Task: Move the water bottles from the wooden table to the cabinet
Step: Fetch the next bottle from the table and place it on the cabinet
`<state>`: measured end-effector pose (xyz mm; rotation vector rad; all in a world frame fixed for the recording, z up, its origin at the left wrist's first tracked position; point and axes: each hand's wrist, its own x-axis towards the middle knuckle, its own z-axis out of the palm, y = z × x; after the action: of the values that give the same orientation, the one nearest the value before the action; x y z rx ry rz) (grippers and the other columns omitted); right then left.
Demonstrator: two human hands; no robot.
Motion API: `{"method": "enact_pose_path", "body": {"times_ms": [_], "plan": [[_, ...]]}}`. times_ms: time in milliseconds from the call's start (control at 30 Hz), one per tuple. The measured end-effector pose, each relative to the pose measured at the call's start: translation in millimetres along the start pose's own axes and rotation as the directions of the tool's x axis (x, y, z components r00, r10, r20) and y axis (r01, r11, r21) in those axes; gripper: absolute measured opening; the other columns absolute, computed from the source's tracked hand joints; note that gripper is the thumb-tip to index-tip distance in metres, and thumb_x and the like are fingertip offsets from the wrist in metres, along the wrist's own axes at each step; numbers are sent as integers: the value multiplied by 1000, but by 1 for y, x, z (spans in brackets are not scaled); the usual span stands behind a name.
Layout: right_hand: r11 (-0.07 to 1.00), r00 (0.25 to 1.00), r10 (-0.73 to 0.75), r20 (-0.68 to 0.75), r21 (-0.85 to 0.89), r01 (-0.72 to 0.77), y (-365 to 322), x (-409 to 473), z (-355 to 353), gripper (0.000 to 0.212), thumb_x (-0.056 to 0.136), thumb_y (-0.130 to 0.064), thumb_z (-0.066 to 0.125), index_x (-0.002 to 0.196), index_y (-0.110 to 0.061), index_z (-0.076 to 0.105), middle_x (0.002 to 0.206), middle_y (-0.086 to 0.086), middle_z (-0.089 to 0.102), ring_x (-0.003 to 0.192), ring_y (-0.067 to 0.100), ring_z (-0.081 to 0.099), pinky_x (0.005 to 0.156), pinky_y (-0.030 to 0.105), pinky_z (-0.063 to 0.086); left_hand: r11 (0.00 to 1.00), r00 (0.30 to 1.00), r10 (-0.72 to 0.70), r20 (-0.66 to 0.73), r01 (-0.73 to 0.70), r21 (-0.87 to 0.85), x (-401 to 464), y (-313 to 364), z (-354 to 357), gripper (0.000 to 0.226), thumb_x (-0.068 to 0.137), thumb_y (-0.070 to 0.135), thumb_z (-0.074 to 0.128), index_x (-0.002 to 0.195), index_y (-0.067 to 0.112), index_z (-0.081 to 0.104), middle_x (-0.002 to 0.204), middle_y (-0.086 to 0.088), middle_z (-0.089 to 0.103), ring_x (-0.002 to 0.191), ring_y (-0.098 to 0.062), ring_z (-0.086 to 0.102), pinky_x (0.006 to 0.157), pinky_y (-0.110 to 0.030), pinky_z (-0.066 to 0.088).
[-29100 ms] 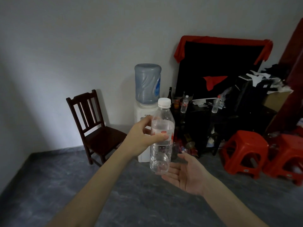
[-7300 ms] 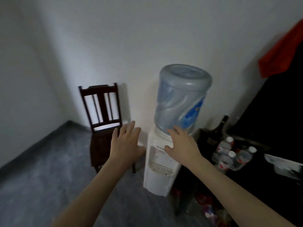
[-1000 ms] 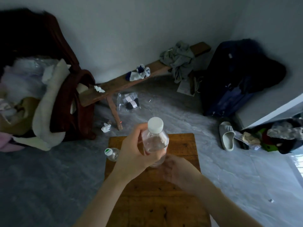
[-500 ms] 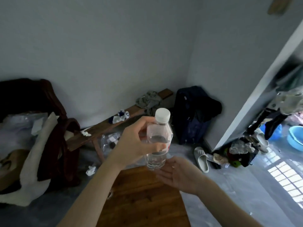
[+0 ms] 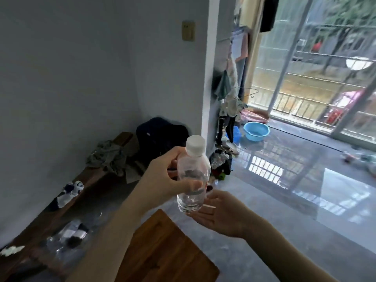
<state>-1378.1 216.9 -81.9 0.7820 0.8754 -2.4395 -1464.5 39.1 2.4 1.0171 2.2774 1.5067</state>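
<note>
A person's left hand (image 5: 162, 180) gripped a clear water bottle (image 5: 192, 178) around its middle, fingers and thumb curled about the plastic, holding it upright in the air with its white cap (image 5: 195, 144) on top. The right hand (image 5: 220, 215) lay open, palm up, just beneath and beside the bottle's base, fingers relaxed and holding nothing; whether it touched the bottle could not be told.

The bottle hung above the far corner of the wooden table (image 5: 162, 251), whose brown top showed between the two forearms at the bottom of the view. To the left, a low wooden bench (image 5: 67, 206) ran along the grey wall, carrying a crumpled grey-green cloth (image 5: 107, 157) and a dark-and-white bundle (image 5: 67, 193). Clear plastic packaging (image 5: 69, 239) lay on the floor near the bench. A dark bag (image 5: 160, 135) stood in the corner behind the bottle.

Farther right, clothes (image 5: 230, 102) hung by a white door frame (image 5: 209, 78), and a blue basin (image 5: 256, 131) sat on the glossy floor (image 5: 305, 190) near glass doors (image 5: 317, 64) that opened onto a railed balcony. An electrical socket (image 5: 188, 31) was fixed high on the wall.
</note>
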Motion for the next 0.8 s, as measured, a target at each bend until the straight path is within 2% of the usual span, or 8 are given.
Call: {"method": "enact_pose_path", "body": {"times_ms": [100, 167, 300, 400, 500, 600, 700, 800], "plan": [[993, 997, -65, -44, 92, 68, 14, -33, -23, 44, 87, -14, 49, 127, 4, 55, 124, 31, 62, 107, 40, 66, 83, 40, 58, 999, 995, 36, 90, -33, -40, 8, 14, 28, 67, 65, 42, 87, 126, 33, 62, 113, 9, 74, 106, -11, 72, 97, -40, 58], [980, 992, -105, -77, 163, 116, 22, -58, -41, 48, 85, -12, 49, 130, 4, 53, 125, 31, 61, 102, 41, 68, 80, 40, 60, 996, 985, 59, 162, -48, -74, 14, 24, 53, 66, 69, 32, 92, 127, 30, 61, 114, 6, 75, 107, -13, 72, 97, -40, 58], [924, 962, -214, -168, 285, 256, 35, -118, -80, 43, 84, -7, 45, 124, 7, 53, 123, 32, 62, 103, 42, 68, 83, 43, 60, 984, 945, 130, 300, -85, -159, 19, 58, 110, 62, 61, 37, 94, 114, 39, 62, 106, 15, 76, 99, -4, 73, 83, -16, 57], [868, 922, -299, -246, 332, 370, 49, -169, -111, 40, 82, -5, 44, 119, 7, 53, 125, 32, 61, 111, 44, 63, 94, 44, 54, 971, 894, 205, 398, -135, -197, 18, 92, 159, 68, 59, 40, 95, 118, 37, 61, 109, 12, 76, 103, -8, 73, 85, -23, 57], [793, 871, -372, -321, 379, 478, 69, -221, -140, 39, 82, -4, 42, 118, 7, 54, 127, 32, 60, 111, 44, 62, 94, 43, 53, 950, 824, 293, 485, -194, -244, 10, 129, 214, 63, 64, 38, 85, 122, 32, 59, 120, 4, 73, 110, -17, 70, 91, -34, 58], [703, 811, -433, -392, 416, 577, 96, -274, -172, 32, 82, -3, 42, 108, 7, 58, 122, 32, 63, 104, 43, 67, 86, 43, 57, 923, 733, 376, 567, -246, -295, -6, 167, 271, 59, 62, 52, 84, 113, 44, 56, 116, 20, 69, 108, -3, 68, 84, -18, 56], [594, 758, -465, -457, 473, 650, 130, -328, -204, 26, 81, -1, 43, 100, 8, 60, 120, 33, 64, 102, 46, 67, 83, 47, 58, 903, 636, 428, 642, -265, -339, -29, 201, 332, 56, 65, 49, 87, 111, 47, 55, 104, 34, 70, 102, 10, 66, 74, -8, 54], [503, 707, -484, -516, 497, 707, 169, -379, -236, 28, 77, 0, 45, 100, 8, 59, 117, 34, 64, 99, 48, 68, 80, 48, 60, 875, 523, 483, 702, -300, -379, -61, 236, 391, 56, 66, 51, 90, 110, 57, 57, 104, 44, 66, 99, 16, 64, 71, -3, 49]]}}
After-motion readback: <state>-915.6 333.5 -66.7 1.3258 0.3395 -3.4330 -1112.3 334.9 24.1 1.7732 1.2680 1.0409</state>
